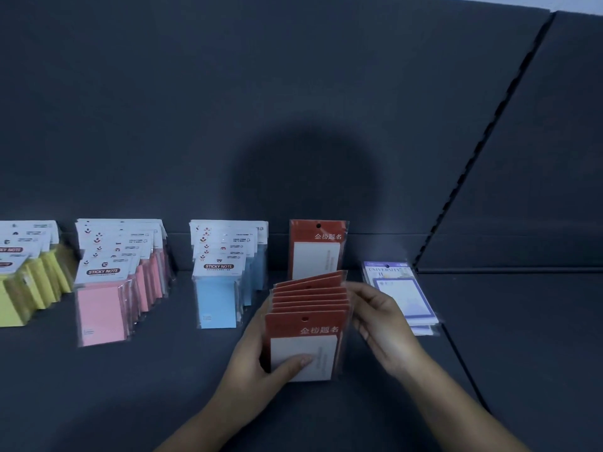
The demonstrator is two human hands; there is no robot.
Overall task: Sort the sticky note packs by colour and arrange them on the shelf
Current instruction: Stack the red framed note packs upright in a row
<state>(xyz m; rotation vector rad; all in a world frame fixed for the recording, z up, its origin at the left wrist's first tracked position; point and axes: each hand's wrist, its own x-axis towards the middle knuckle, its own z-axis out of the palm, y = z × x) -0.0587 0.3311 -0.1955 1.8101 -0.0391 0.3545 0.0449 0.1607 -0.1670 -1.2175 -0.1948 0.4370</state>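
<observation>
Both grips around red packs [306, 321]

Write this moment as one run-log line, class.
left hand: holds red packs | right hand: steadies their far side | one red pack upright behind | purple packs: right

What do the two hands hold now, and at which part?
Both hold the row of red packs: the left hand grips the front pack's lower left, the right hand the right edges.
</observation>
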